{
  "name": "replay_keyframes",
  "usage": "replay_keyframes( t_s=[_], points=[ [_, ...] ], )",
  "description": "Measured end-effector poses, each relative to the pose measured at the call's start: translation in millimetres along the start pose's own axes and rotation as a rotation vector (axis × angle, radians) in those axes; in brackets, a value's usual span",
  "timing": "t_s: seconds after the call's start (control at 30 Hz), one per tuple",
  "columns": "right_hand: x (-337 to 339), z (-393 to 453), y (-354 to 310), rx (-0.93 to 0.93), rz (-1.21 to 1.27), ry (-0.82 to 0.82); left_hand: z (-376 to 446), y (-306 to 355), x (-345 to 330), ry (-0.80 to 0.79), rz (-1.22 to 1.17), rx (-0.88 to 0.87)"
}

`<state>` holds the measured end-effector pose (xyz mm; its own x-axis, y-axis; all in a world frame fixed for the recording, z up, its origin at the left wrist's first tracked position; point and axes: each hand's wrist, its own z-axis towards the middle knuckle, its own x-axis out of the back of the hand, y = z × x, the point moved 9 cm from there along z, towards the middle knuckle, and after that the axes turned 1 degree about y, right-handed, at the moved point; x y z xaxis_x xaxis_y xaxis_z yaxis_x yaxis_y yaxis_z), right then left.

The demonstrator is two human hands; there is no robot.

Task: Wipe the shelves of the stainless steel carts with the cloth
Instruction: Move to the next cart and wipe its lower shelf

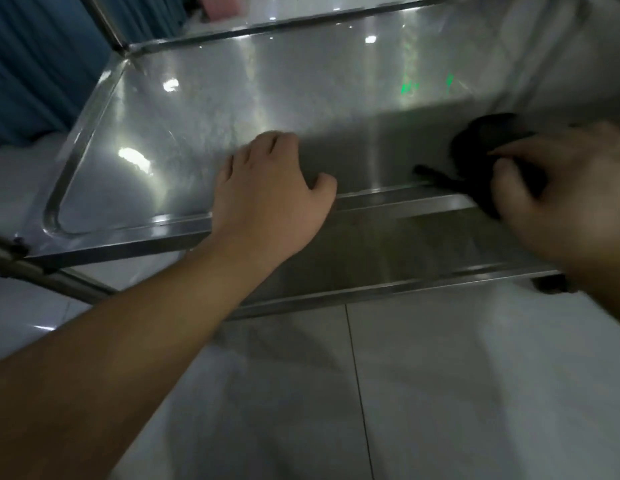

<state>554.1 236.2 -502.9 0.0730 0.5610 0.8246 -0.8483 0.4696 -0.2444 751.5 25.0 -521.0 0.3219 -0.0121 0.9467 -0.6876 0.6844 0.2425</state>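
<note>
The top shelf (232, 98) of a stainless steel cart fills the upper part of the view, shiny with light reflections. My left hand (267, 192) rests on its near edge, fingers spread on the steel and thumb out to the right. My right hand (561, 188) grips a dark cloth (488, 140) at the near right of the shelf; part of the cloth hangs over the near rim. A lower shelf (388, 258) shows beneath the rim, in shadow.
A steel corner post (104, 22) rises at the far left corner, with a blue curtain (34, 64) behind it. A steel handle bar (41, 271) runs at the near left. Pale floor tiles (440, 393) lie below. A dark caster (551, 284) shows under the right forearm.
</note>
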Motion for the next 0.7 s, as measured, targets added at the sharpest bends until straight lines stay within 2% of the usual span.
replay_keyframes(
  t_s=[0.07, 0.13, 0.23, 0.37, 0.43, 0.5, 0.6, 0.7],
  points=[
    [-1, -8, -36, 0.133, 0.033, 0.023, -4, 7, 6, 0.036, -0.001, -0.071],
    [-7, 3, -74, 0.114, 0.125, -0.039, -10, 13, 12, 0.047, 0.004, -0.14],
    [-6, 3, -106, 0.181, 0.23, -0.015, -29, 10, 23, 0.062, -0.008, -0.204],
    [-6, -45, -160, 0.529, 0.25, -0.093, -66, -14, 27, 0.079, 0.053, -0.265],
    [-19, -72, -174, 0.63, 0.27, -0.182, -86, -29, 23, 0.085, 0.071, -0.291],
    [-44, -89, -179, 0.635, 0.275, -0.322, -107, -42, 19, 0.111, 0.034, -0.32],
    [-94, -100, -175, 0.544, 0.232, -0.506, -140, -62, 8, 0.13, -0.002, -0.405],
    [-146, -106, -174, 0.506, 0.182, -0.662, -163, -97, -25, -0.01, -0.008, -0.382]
  ],
)
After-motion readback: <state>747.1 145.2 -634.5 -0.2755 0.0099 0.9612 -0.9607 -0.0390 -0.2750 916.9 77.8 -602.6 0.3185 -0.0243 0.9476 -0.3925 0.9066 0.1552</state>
